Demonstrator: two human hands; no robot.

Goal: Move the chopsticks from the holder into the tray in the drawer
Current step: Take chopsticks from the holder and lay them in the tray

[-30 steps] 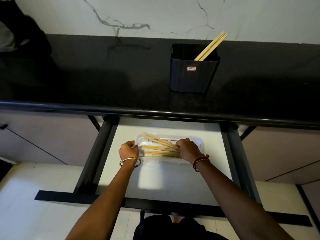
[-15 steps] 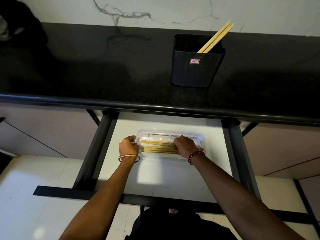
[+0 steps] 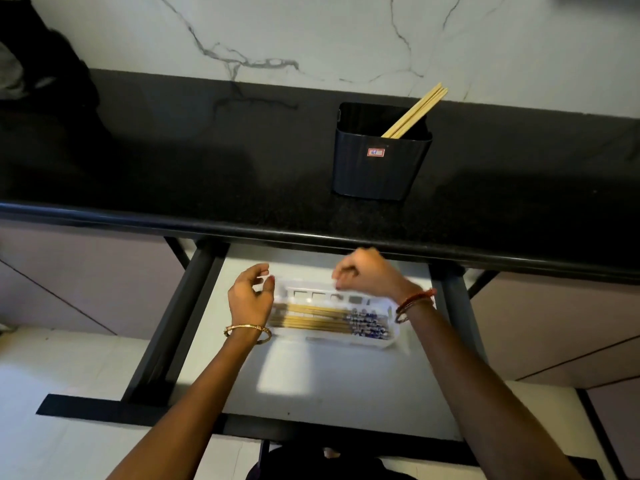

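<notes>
Both hands are lifting off the laid-down bundle they were pressing half a second ago, and the sticks beneath are now lying level and parallel.

Working downward in size: the black stone countertop (image 3: 173,188) is running across the view, and the open white drawer with dark rails (image 3: 329,386) is sitting pulled out beneath it. On the counter the black ribbed plastic holder (image 3: 379,157) is keeping a few pale wooden chopsticks (image 3: 415,112), leaning toward its far right corner. Inside the drawer the clear plastic tray (image 3: 332,337) is holding the chopsticks with blue patterned ends (image 3: 329,320), lengthwise.

The right hand (image 3: 370,273) is hovering over the tray's far rim, fingers loosely curled on nothing, blurred. The left hand (image 3: 249,296) is hanging beside the tray's left end, fingers relaxed and apart, gripping nothing.

Judging the step: the right hand is probably heading for the holder. Pinching the remaining sticks together near their upper ends and drawing them along their lean should keep the light holder from tipping.
</notes>
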